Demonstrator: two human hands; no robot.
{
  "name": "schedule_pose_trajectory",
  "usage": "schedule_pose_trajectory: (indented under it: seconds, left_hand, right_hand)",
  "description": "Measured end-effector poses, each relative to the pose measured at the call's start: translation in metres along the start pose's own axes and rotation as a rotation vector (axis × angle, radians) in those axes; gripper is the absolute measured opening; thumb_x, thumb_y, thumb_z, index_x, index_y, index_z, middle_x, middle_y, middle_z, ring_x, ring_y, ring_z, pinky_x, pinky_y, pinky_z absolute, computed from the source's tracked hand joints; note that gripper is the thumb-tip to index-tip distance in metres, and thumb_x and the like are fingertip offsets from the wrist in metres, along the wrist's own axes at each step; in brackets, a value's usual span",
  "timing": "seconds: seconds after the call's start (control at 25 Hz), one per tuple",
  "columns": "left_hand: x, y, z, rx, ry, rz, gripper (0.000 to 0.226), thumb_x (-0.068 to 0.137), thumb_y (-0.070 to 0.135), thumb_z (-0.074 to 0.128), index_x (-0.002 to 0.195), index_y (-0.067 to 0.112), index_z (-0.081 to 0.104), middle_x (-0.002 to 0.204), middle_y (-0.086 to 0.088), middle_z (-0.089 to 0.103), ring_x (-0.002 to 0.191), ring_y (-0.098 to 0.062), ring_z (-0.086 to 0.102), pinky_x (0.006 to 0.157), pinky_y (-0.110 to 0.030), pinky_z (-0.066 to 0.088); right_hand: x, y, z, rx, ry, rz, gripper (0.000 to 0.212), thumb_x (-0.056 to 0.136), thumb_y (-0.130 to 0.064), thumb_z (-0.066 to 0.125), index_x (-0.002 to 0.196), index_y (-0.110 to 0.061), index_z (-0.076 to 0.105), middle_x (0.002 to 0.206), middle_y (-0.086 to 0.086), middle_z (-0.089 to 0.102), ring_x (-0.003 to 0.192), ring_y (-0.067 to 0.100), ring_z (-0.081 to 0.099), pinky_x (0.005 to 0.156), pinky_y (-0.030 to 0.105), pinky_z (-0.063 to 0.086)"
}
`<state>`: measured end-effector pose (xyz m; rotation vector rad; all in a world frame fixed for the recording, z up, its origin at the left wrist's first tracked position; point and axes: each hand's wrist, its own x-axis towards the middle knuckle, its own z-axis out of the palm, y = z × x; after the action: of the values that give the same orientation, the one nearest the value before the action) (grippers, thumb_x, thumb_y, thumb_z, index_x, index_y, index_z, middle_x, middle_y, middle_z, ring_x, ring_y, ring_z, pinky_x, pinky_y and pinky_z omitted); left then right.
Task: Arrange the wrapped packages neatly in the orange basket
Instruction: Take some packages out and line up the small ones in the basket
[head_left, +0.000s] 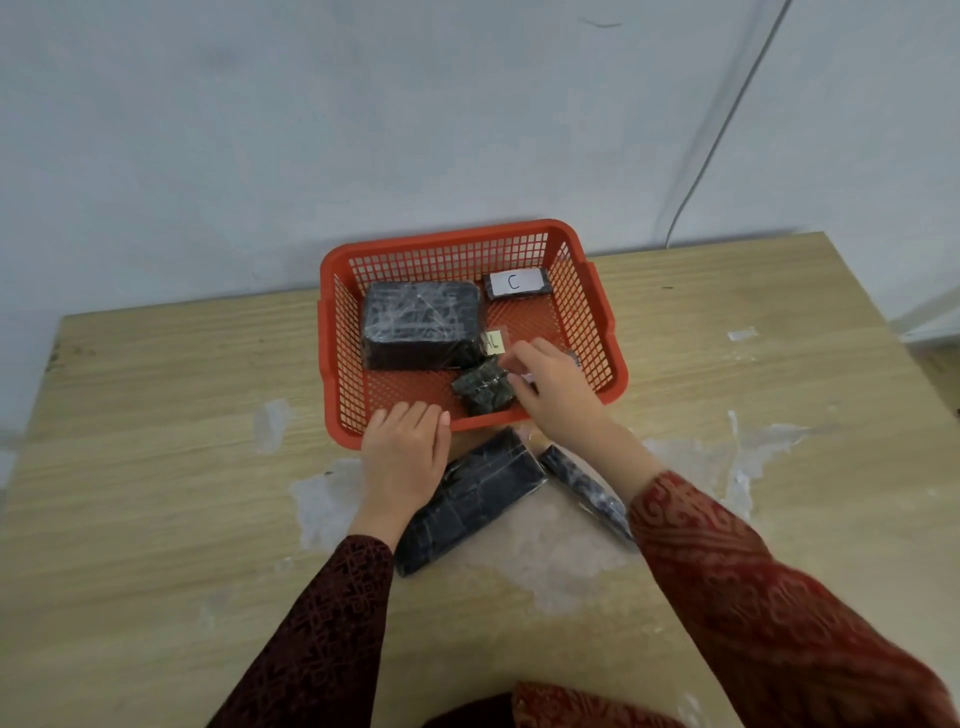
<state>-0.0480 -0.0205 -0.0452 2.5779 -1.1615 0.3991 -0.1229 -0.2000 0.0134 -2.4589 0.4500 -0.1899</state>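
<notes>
Centrally, a wooden table carried an orange basket holding three dark wrapped packages. Two more packages lay below it. The left hand rested flat on the rim, gripping nothing; the right hand pinched the smallest basket package.

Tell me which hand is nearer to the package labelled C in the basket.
Right. The right hand reaches inside the orange basket, nearer the package labelled C in the far right corner. The left hand rests on the basket's near rim, farther from it.
</notes>
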Motion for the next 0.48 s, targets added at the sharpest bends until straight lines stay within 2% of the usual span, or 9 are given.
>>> schedule_pose_trajectory:
  seconds: [0.04, 0.12, 0.2, 0.24, 0.36, 0.48]
  left_hand:
    - [0.000, 0.000, 0.001, -0.005, 0.009, -0.007, 0.031, 0.097, 0.023, 0.041, 0.074, 0.014, 0.060, 0.068, -0.001, 0.060, 0.066, -0.022, 0.053, 0.063, -0.035, 0.035]
    - [0.000, 0.000, 0.003, -0.008, 0.018, -0.011, 0.033, 0.097, 0.023, 0.040, 0.073, 0.015, 0.060, 0.067, -0.001, 0.059, 0.066, -0.022, 0.053, 0.063, -0.035, 0.035]
    - [0.002, 0.000, 0.004, -0.008, 0.030, -0.017, 0.033, 0.097, 0.023, 0.040, 0.070, 0.015, 0.058, 0.066, -0.001, 0.058, 0.065, -0.021, 0.052, 0.062, -0.034, 0.034]
    - [0.003, 0.001, 0.005, -0.013, 0.034, -0.022, 0.033, 0.097, 0.023, 0.041, 0.069, 0.016, 0.058, 0.065, -0.001, 0.058, 0.064, -0.021, 0.052, 0.062, -0.034, 0.034]
    - [0.004, 0.000, 0.006, -0.016, 0.035, -0.015, 0.032, 0.096, 0.023, 0.041, 0.069, 0.016, 0.056, 0.065, -0.001, 0.057, 0.065, -0.021, 0.051, 0.062, -0.034, 0.033]
    - [0.003, 0.000, 0.006, -0.024, 0.021, -0.012, 0.033, 0.097, 0.023, 0.040, 0.072, 0.015, 0.059, 0.067, -0.001, 0.059, 0.066, -0.021, 0.052, 0.063, -0.033, 0.034]
  right_hand:
    - [0.019, -0.004, 0.010, -0.062, -0.098, 0.067, 0.024, 0.087, -0.015, 0.062, 0.108, -0.005, 0.055, 0.110, 0.015, 0.056, 0.098, 0.031, 0.057, 0.079, 0.032, 0.044]
    - [0.045, -0.011, 0.030, -0.188, -0.276, 0.255, 0.063, 0.081, -0.037, 0.070, 0.127, -0.005, 0.041, 0.130, 0.020, 0.047, 0.115, 0.037, 0.051, 0.092, 0.040, 0.044]
    - [0.060, -0.014, 0.043, -0.310, -0.381, 0.427, 0.101, 0.070, -0.055, 0.073, 0.140, -0.004, 0.021, 0.138, 0.019, 0.039, 0.125, 0.038, 0.043, 0.101, 0.044, 0.039]
    - [0.064, -0.013, 0.049, -0.382, -0.406, 0.462, 0.110, 0.066, -0.060, 0.073, 0.142, -0.004, 0.016, 0.139, 0.019, 0.039, 0.126, 0.037, 0.042, 0.101, 0.044, 0.038]
    - [0.067, -0.010, 0.057, -0.501, -0.403, 0.445, 0.111, 0.063, -0.064, 0.073, 0.140, -0.004, 0.019, 0.137, 0.018, 0.045, 0.124, 0.035, 0.045, 0.100, 0.042, 0.039]
    - [0.069, -0.001, 0.046, -0.320, -0.424, 0.441, 0.105, 0.074, -0.062, 0.064, 0.144, -0.003, 0.012, 0.136, 0.021, 0.047, 0.122, 0.038, 0.047, 0.099, 0.045, 0.039]
